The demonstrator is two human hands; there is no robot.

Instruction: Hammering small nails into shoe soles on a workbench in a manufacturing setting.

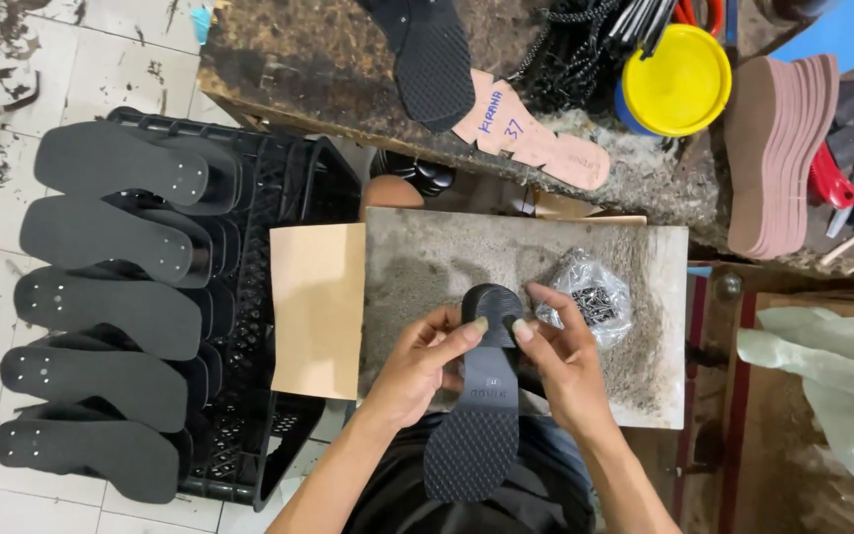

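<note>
Two hands hold one black shoe sole (481,396) at lower centre of the frame, tread side up, its heel block resting on the grey work slab (427,267) and its toe end reaching back over the lap. The left hand (417,366) is closed on the left edge of the heel block, thumb laid across the top. The right hand (565,361) is closed on the right edge, thumb pressing the heel face.

Judged procedure for this step:
1. Keep both thumbs opposed on the heel block so pressure is even.
2. Keep the heel seated on the slab; it gives a firm backing.
3. Keep the sole in line with the forearms to avoid twisting the narrow waist.

Adjacent items: a clear bag of small dark nails (590,297) lies just beside the right hand. A tan card sheet (318,307) lies left of the slab. A black crate (269,297) at left carries a row of black soles (111,316). On the table (298,59) at top are a pink insole pattern (536,138), a yellow lid (677,79) and a stack of brown wedge soles (778,148).

Limits of view: the underside of the heel block and the fingertips behind it are hidden. The crate's interior is dark. Tools at the upper right are cut off by the frame edge and cannot be identified with certainty.
</note>
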